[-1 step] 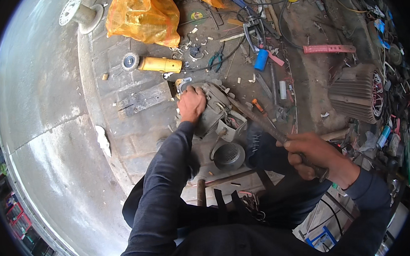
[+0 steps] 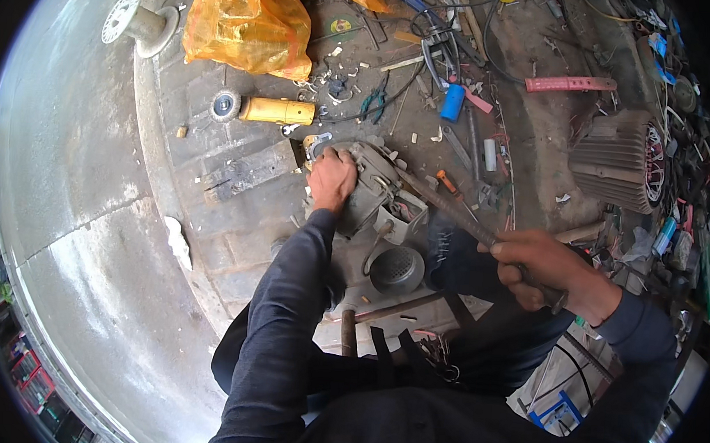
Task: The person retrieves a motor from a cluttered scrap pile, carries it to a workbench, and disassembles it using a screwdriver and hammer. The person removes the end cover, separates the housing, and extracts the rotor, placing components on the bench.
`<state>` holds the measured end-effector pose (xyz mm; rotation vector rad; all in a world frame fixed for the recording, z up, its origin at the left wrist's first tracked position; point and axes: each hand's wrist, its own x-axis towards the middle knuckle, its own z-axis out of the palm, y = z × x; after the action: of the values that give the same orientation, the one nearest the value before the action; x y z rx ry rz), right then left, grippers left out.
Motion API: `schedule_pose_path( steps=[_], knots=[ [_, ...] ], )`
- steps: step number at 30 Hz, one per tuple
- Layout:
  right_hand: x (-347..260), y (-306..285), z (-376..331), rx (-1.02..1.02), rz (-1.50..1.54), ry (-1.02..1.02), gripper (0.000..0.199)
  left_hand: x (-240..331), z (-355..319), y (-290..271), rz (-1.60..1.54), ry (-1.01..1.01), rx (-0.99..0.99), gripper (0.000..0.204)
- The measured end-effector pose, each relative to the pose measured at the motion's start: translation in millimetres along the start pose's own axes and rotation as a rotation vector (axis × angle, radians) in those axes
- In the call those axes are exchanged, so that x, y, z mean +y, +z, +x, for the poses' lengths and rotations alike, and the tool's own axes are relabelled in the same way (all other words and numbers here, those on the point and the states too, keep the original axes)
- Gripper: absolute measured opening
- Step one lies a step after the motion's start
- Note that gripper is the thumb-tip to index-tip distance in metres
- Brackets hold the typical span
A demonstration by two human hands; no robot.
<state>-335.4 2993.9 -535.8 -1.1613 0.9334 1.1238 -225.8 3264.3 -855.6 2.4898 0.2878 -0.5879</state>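
A grey electric motor lies on the paving in front of me, with an opened terminal box on its right side. My left hand presses on the motor's upper left, its fingers curled over the edge and their tips partly hidden. My right hand is wrapped round the near end of a long metal bar. The bar slants away to the left, and its far end reaches the motor; whether it touches there I cannot tell. A round perforated cover sits just below the motor.
A yellow angle grinder with a wire wheel lies beyond the motor, next to a wooden block. Farther off are an orange sack and a gear puller. An orange-handled screwdriver and a ribbed motor housing lie to the right.
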Motion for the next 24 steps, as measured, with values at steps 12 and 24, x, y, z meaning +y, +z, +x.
schedule_pose_path(
  steps=[12,24],
  knots=[
    [-21.1,63.9,9.2,0.079,0.036,-0.042,0.027,3.8,-1.7,0.6,0.033,-0.004,0.037,0.05],
    [48.5,-8.5,21.1,-0.132,0.164,-0.12,0.019,-0.7,0.3,3.6,0.031,0.026,0.023,0.048]
  ],
)
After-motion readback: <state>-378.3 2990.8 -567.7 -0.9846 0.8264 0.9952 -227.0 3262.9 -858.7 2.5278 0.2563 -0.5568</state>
